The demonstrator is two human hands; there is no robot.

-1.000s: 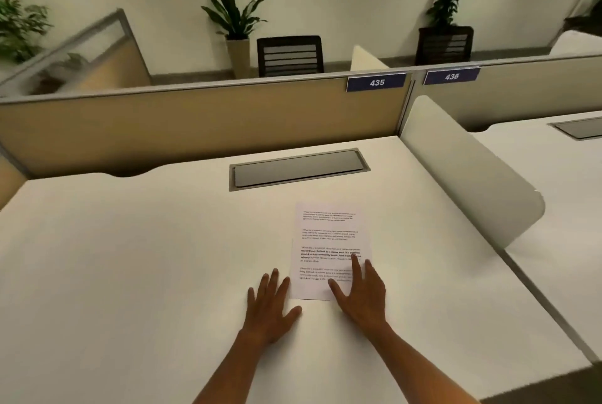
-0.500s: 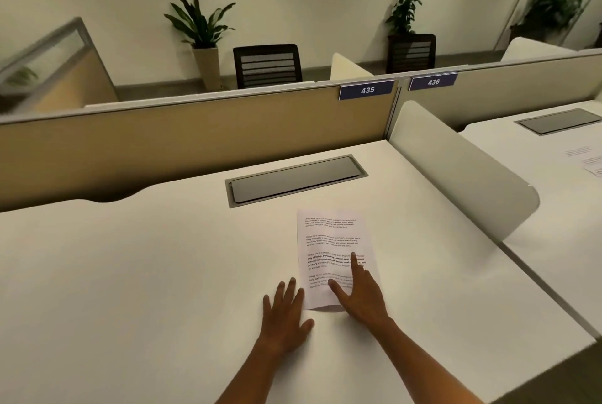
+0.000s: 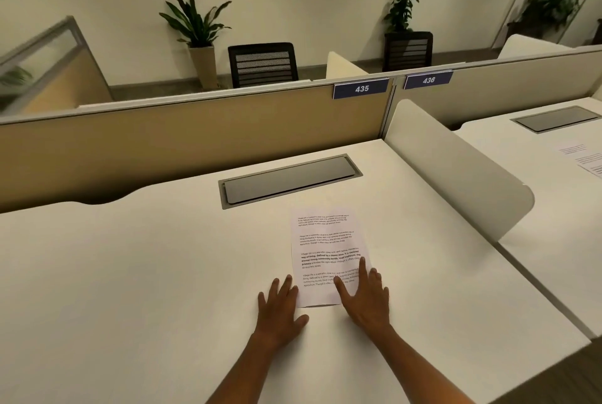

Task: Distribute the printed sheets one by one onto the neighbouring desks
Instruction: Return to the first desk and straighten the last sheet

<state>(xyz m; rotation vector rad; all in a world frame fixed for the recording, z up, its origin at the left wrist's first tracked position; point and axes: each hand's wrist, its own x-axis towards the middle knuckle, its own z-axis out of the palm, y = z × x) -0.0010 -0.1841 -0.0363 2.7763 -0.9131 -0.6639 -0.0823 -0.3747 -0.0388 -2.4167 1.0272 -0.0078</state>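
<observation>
Just then a printed sheet [image 3: 327, 250] lay flat on the white desk [image 3: 146, 273]. Her right hand [image 3: 366, 301] pressed spread fingers on its lower right corner; the left hand [image 3: 280, 309] rested flat, fingers open, touching its left edge.

Right hand [image 3: 366, 301] covers the printed sheet [image 3: 325, 250] at its lower right corner, text under it unreadable. Body text on the sheet too small to read. More sheets [image 3: 586, 159] on the neighbouring bench [image 3: 521, 149] are cut off by the right frame edge, count unclear. Both forearms run out the bottom edge. Glass partition [image 3: 39, 65] far left is blurred.
</observation>
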